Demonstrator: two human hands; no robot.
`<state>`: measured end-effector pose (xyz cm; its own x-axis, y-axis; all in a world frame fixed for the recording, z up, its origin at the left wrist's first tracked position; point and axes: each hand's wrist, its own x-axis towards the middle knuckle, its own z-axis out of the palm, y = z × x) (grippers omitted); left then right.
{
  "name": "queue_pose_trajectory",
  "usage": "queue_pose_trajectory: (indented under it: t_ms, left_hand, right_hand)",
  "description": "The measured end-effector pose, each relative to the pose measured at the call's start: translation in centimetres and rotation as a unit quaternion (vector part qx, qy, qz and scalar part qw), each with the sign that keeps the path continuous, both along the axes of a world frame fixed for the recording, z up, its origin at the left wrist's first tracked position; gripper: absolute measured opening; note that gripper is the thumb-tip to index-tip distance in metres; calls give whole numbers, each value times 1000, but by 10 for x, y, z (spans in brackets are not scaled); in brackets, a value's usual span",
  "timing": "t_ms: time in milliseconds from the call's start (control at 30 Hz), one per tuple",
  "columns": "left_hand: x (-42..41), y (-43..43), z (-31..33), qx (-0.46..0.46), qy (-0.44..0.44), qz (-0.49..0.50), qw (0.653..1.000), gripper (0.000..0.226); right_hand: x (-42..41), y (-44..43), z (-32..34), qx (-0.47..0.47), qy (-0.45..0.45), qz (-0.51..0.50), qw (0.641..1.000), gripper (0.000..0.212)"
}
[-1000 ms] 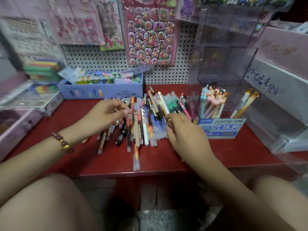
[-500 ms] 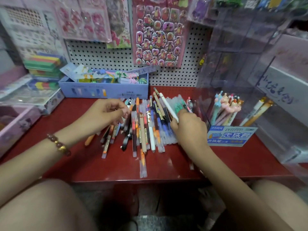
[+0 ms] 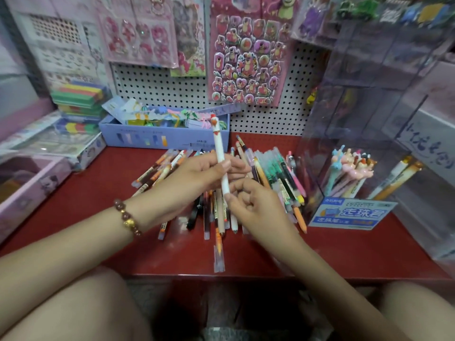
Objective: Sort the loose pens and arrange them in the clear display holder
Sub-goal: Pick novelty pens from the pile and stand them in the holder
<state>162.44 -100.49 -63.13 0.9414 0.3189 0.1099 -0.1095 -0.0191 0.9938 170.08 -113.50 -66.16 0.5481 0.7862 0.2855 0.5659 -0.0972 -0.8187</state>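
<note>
1. The white plastic pen with a chicken-shaped top point(image 3: 218, 146) had come up off the heap. Half a second earlier only the right hand was drawing it out, and a second earlier both hands were down among the pens.
2. It stood nearly upright in the air above the middle of the red worktop point(image 3: 98, 205), with its top toward the back edge.
3. The left hand point(image 3: 192, 178) had left the heap's left side and pinched the barrel about halfway up between thumb and fingertips. A beaded bracelet point(image 3: 126, 217) sat on that wrist.
4. The right hand point(image 3: 258, 207) had its fingers curled in, gripping the pen's lower end between thumb and forefinger.
5. The pile of loose assorted pens point(image 3: 278, 178) lay fanned across the worktop's middle below both hands.
6. The clear acrylic display holder point(image 3: 369, 107) stood along the right edge. Its front compartment held animal-topped pens point(image 3: 352, 168) above a blue label card point(image 3: 352, 212).
7. By the look of it, one pen had been singled out for sorting. Placing it in the holder was not yet done, and most of the heap still waited.
</note>
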Motion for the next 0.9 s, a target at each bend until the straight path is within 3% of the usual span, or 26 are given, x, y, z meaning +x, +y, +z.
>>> queue_pose_trajectory:
  t_ms: [100,167,233,567,733,900]
  left_hand:
    - [5,-4,2,-41,11,63,997,22]
    - [6,1,2,-42,20,96,994,22]
    - [6,5,1,-29,27,106,994,22]
    - [2,13,3,-14,23,134,991,24]
    - [2,15,1,-10,29,139,990,24]
    - [3,16,0,-10,33,139,990,25]
  right_hand:
    - [13,-8,0,-78,-115,-91,986,11]
    - [22,-18,3,-166,-232,-173,943,17]
    - [30,-25,3,-225,-273,-211,911,24]
    - [46,-9,3,-284,-259,-199,901,42]
    - [45,3,-2,-331,-317,-205,865,52]
    - [51,6,1,-312,-258,-186,895,44]
